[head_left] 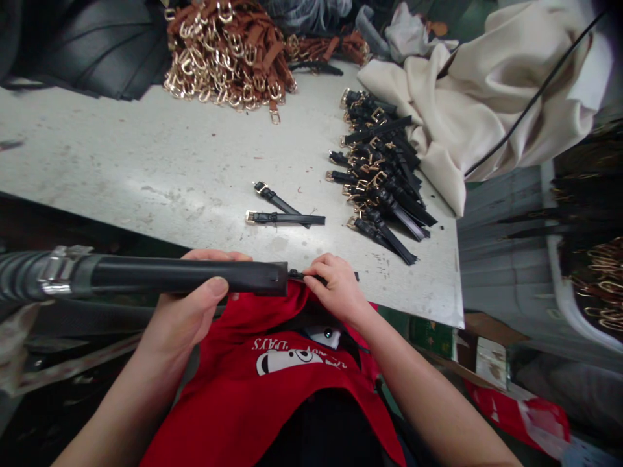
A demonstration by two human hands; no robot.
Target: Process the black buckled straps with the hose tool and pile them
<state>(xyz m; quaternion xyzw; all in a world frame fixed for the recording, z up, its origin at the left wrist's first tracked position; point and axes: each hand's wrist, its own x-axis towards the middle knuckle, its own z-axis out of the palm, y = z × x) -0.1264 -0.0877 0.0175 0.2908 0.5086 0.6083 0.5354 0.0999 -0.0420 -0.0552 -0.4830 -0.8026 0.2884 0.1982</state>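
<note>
My left hand (pixel 195 308) is wrapped round a black hose nozzle (pixel 243 275), thumb along its near side. A metal clamp (pixel 56 271) joins the nozzle to a ribbed hose (pixel 19 275) at the left. Just off the nozzle's open end, my right hand (pixel 338 288) pinches a narrow black strap (pixel 295 275), mostly hidden by the fingers. Two black buckle straps (pixel 292 219) lie crossed on the table beyond my hands. Farther right is a heap of black buckle straps (pixel 379 168) with gold-coloured buckles.
Brown straps with gold buckles (pixel 233 55) are piled at the back of the pale table (pixel 121 149). Black sheets (pixel 92 48) lie back left, cream material (pixel 506 84) back right. A grey bin (pixel 506 240) and an open carton (pixel 491 350) stand right of the table edge.
</note>
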